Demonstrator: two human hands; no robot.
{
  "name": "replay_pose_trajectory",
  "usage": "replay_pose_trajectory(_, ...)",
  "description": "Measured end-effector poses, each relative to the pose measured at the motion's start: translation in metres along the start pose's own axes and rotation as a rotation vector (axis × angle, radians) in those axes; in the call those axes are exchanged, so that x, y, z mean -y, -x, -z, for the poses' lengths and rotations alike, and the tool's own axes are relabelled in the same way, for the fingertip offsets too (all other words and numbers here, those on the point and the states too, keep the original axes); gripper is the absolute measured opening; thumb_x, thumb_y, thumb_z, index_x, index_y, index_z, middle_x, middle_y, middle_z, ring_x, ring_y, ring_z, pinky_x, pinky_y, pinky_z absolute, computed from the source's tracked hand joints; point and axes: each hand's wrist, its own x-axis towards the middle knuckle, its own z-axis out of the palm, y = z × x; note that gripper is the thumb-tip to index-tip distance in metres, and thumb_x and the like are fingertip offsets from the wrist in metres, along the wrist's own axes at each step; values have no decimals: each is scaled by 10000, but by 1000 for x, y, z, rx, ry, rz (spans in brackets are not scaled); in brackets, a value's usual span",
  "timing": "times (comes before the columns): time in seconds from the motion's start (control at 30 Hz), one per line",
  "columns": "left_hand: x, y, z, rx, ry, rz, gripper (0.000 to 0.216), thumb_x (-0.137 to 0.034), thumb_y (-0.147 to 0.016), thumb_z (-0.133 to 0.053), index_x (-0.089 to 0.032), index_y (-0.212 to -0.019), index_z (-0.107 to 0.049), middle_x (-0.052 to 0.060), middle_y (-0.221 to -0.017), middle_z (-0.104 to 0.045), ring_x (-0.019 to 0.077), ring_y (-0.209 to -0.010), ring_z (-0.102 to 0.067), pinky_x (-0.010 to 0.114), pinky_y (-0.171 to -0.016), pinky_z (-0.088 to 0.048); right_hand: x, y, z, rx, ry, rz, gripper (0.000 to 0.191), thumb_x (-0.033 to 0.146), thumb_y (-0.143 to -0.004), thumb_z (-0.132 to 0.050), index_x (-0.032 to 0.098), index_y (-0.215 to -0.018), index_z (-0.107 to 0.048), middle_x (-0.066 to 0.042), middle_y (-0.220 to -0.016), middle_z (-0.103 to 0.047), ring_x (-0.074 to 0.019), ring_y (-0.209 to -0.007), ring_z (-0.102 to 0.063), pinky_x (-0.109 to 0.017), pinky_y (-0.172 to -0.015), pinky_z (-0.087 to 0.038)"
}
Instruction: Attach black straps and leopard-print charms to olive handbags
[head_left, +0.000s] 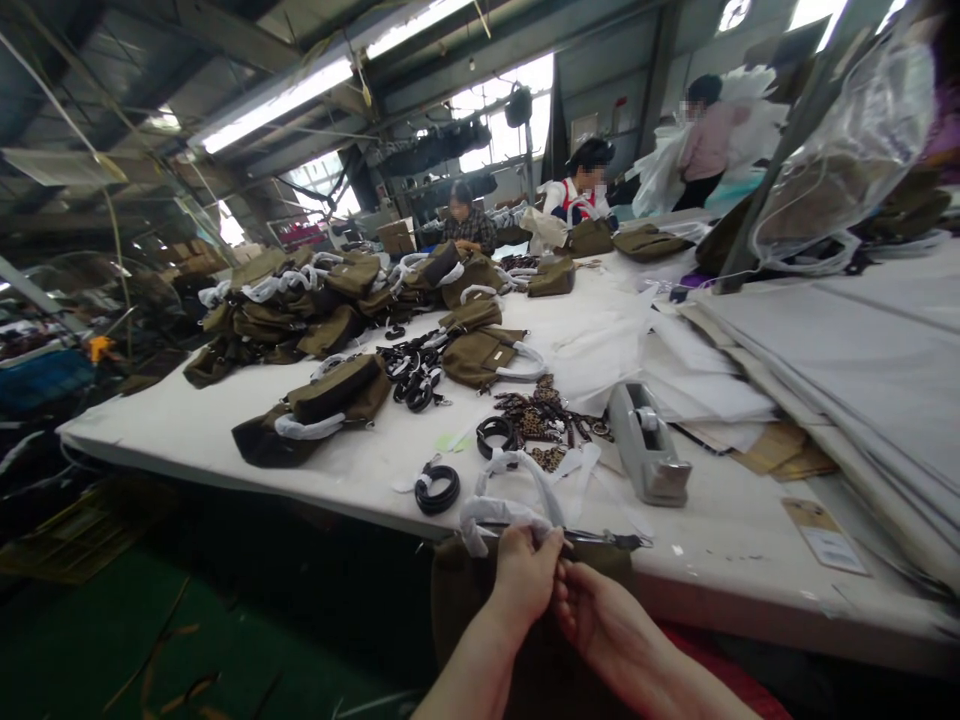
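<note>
Bag [459,592] lies just beneath left fingers [551,545] and right fingers [563,600], both curled inward, what they grip hidden

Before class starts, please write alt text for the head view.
A person's left hand and right hand are close together at the top of an olive bag, beside a white table. Beyond are black straps, a tape dispenser, more bags and people.

Olive-brown bag [459,590], white wrapping [484,512], leopard-print straps [538,420]
</note>
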Motion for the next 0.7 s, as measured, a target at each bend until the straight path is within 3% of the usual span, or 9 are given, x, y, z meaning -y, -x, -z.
replay_pose_trajectory(0.3, 9, -10, 0, -48, -91, -88, 317, -417, -847, -574, -153, -721, -697, 58, -637, -690, 196, -621, -642, 308, -613, -492, -2, 7, 7, -11, 56, 74, 155, 215, -807, -684, 183, -698, -579, 28, -537, -567, -76, -439, -514, -171, -419, -403)
replay_pose_trajectory(0.5, 13, 1, 5, -19, -219, -304, 288, -419, -877, -512, -190, -786, -660, 74, -821, -712, 216, -818, -639, 357, -827, -482, 32, 14, 12, 11, 62, 102, 136, 188, -776, -714, 167, -714, -595, 43, -544, -560, -46, -440, -506, -129, -428, -405)
replay_pose_trajectory(0.57, 15, 3, 5, -63, -272, -327, 289, -407, -885, -487, -188, -784, -647, 81, -823, -708, 221, -820, -635, 362, -822, -478, 43, 20, 10, 48, 85, 128, 161, 211, -750, -755, 151, -708, -612, 39, -553, -560, -47, -450, -502, -132, -428, -406)
replay_pose_trajectory(0.7, 14, 0, 5, -104, -247, -212, 340, -437, -886, -505, -175, -731, -655, 76, -737, -715, 200, -709, -656, 307, -694, -479, 45, 31, 6, 193, 219, 157, 251, 333, -738, -808, 136, -761, -654, 19, -608, -593, -60, -510, -528, -144, -467, -430)
